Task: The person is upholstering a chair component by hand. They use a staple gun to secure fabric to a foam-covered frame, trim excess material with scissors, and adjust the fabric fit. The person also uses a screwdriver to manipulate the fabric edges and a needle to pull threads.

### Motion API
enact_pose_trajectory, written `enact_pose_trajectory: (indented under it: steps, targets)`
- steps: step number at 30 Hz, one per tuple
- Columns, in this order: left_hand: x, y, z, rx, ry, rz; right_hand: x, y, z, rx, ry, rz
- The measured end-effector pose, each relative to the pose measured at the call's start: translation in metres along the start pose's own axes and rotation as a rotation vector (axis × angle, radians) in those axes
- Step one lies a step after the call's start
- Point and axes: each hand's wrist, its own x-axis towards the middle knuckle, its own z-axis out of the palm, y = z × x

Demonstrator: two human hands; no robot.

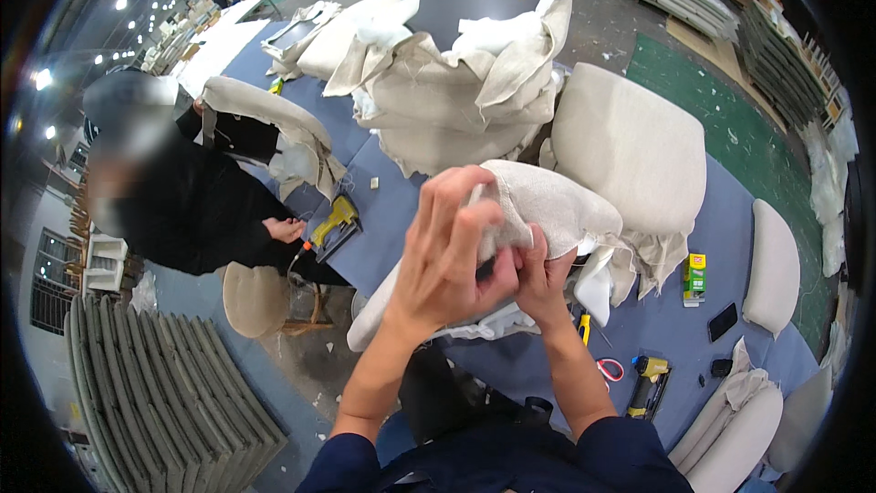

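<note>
In front of me is a beige fabric-covered chair cushion (566,205), its loose cloth edge turned toward me and white padding (595,288) poking out at its right side. My left hand (443,242) has its fingers curled at the cushion's near left corner, slightly blurred, with thumb and forefinger closed on the fabric. Close beside it, my right hand (545,283) pinches the same cloth edge. The spot where the fingertips meet is partly hidden by my left hand.
Right of my hands on the blue table (630,338) lie a yellow-handled screwdriver (584,327), red-handled scissors (610,369), a staple gun (648,383), a green box (694,279) and a phone (723,321). More cushions (630,141) stand behind. A co-worker (196,183) sits left near another staple gun (338,226).
</note>
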Motion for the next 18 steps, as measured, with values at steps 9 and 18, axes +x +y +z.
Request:
enact_pose_trajectory:
  steps: [9, 18]
  targets:
    - [0.02, 0.01, -0.006, -0.06, 0.041, -0.071, 0.005, -0.052, -0.008, 0.564, -0.018, 0.647]
    - [0.023, -0.013, 0.01, -0.707, 0.064, -0.27, 0.007, -0.026, -0.004, 0.705, 0.034, 0.477]
